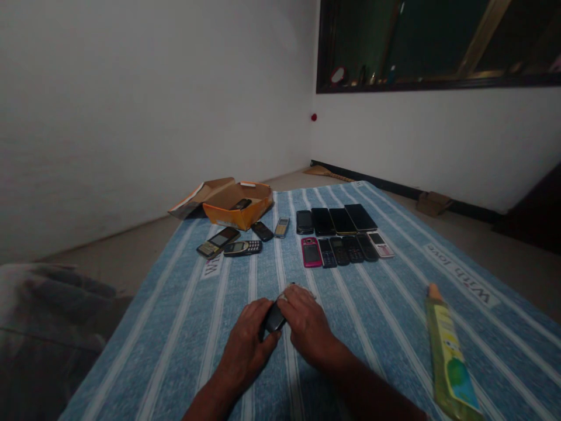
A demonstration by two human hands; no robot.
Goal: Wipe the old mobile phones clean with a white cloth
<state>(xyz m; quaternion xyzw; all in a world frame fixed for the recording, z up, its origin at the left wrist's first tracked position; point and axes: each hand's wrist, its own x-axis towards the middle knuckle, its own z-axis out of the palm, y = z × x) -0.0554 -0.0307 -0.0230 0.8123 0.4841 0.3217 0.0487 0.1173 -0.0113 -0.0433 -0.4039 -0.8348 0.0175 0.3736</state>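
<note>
A small dark phone (275, 317) is held low over the striped blue cloth (267, 386), near the middle front. My left hand (249, 339) grips its left side, with the thumb at the lower edge. My right hand (304, 321) is closed on a pale, crumpled cloth (310, 290) at the phone's upper right; the fingers cover much of it. Farther back, a pink phone (311, 252) starts a row of several keypad phones, and behind it lie large dark phones (323, 221). Several loose phones (243, 248) rest at the left, beside an orange box (234, 217).
The open orange box holds a dark phone (242, 204), and its lid leans at the left. A yellow-green bottle (451, 356) lies at the right front. White walls and a dark-framed window (421, 88) stand behind.
</note>
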